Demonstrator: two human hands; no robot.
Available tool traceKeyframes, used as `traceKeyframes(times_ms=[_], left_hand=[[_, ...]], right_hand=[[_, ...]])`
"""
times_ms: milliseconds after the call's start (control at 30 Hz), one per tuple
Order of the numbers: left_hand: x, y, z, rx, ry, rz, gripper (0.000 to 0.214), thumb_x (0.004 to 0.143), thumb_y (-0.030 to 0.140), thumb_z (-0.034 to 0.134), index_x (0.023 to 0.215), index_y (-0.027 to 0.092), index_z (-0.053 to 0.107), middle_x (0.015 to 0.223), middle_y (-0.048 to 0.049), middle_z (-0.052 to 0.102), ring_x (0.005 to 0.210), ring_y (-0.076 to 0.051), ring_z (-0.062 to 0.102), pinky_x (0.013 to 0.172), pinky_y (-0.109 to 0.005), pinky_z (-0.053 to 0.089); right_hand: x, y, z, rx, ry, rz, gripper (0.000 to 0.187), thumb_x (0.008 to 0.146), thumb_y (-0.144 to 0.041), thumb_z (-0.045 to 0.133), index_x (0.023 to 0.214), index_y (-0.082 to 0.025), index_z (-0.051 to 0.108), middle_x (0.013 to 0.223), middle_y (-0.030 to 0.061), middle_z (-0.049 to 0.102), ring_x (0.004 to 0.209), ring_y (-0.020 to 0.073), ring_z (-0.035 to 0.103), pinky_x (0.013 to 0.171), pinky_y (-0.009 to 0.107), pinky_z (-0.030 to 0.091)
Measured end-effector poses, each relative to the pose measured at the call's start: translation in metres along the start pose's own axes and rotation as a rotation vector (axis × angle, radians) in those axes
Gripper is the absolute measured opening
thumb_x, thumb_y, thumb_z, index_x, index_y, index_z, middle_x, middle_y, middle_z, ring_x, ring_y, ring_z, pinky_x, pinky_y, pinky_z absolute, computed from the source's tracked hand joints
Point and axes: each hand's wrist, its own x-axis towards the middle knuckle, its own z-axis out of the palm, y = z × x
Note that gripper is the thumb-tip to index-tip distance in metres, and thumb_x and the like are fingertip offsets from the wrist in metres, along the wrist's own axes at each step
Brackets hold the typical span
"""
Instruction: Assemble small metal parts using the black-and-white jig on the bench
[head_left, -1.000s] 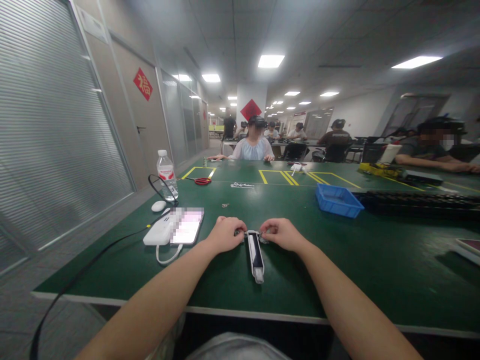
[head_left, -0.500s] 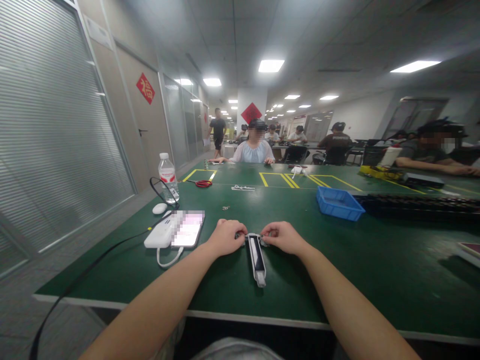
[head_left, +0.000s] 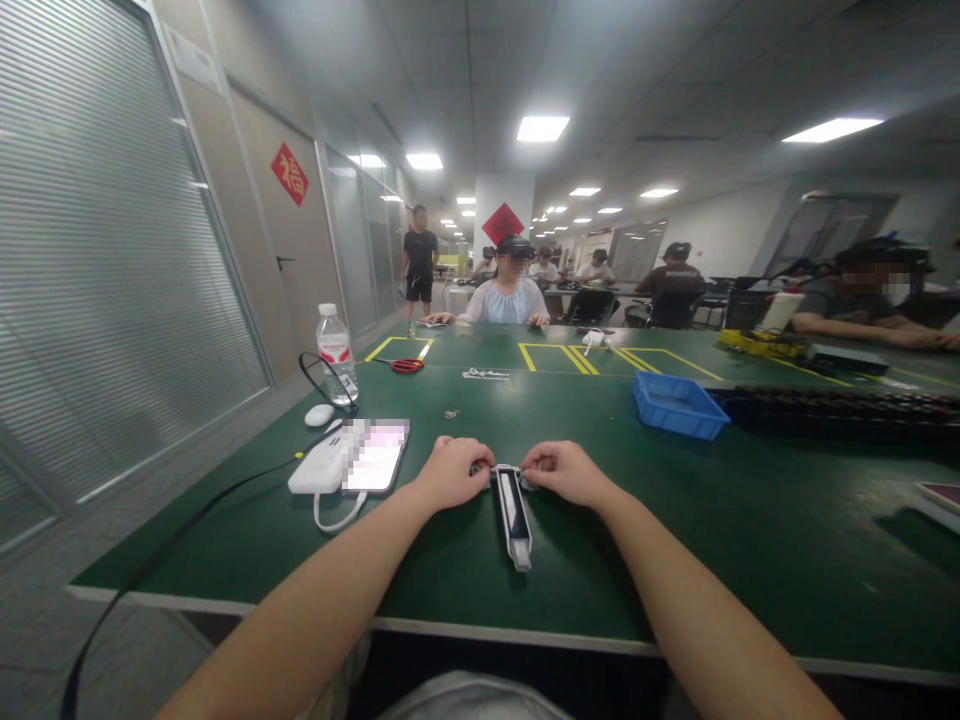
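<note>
A long, narrow white-framed device with a black face (head_left: 513, 510) lies on the green table (head_left: 420, 590), a pale stub at its near end. My left hand (head_left: 456, 474) is closed in a pinch beside the device's far left corner. Across from it, my right hand (head_left: 564, 474) pinches at the far right corner in the same way. Small greyish bits show under the fingertips of both hands. They are too small and too covered to name, and I cannot tell whether they are joined to the device.
To the left are a white power bank (head_left: 319, 468) with a cable, a phone (head_left: 379, 455), a white mouse-like object (head_left: 319, 415) and a water bottle (head_left: 335, 355). Red-handled scissors (head_left: 406, 366) lie farther back. A blue tray (head_left: 679, 405) stands right. A person (head_left: 510, 295) sits opposite.
Both hands and the device stay almost in place. In the background, a standing person has moved slightly left.
</note>
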Motion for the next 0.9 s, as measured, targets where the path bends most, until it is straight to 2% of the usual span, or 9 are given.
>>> traceKeyframes(times_ms=[400, 633, 900], left_hand=[[0.0, 0.0, 0.0, -0.007, 0.002, 0.003, 0.019, 0.076, 0.019, 0.048, 0.085, 0.022, 0.065, 0.085, -0.0005, 0.066, 0.087, -0.018, 0.057, 0.082, -0.034, 0.032], [0.001, 0.0, 0.001, -0.009, -0.001, -0.002, 0.019, 0.076, 0.02, 0.049, 0.085, 0.022, 0.065, 0.086, 0.0005, 0.066, 0.086, -0.018, 0.058, 0.081, -0.033, 0.033], [0.0, 0.002, -0.001, -0.003, -0.012, -0.009, 0.019, 0.076, 0.019, 0.049, 0.085, 0.022, 0.065, 0.085, 0.0, 0.065, 0.085, -0.018, 0.058, 0.082, -0.033, 0.033]], right_hand=[[-0.001, -0.004, -0.001, -0.06, 0.001, -0.005, 0.012, 0.067, -0.021, 0.061, 0.076, -0.013, 0.065, 0.058, 0.0002, 0.062, 0.049, 0.0077, 0.048, 0.047, 0.019, 0.037], [0.002, 0.006, 0.001, -0.051, 0.017, -0.026, 0.019, 0.065, -0.022, 0.062, 0.082, -0.014, 0.063, 0.068, 0.0007, 0.064, 0.055, 0.0087, 0.053, 0.052, 0.02, 0.041], [0.002, 0.003, 0.001, -0.054, 0.008, -0.019, 0.016, 0.065, -0.021, 0.062, 0.079, -0.014, 0.064, 0.064, 0.0003, 0.063, 0.053, 0.0088, 0.052, 0.05, 0.02, 0.04]])
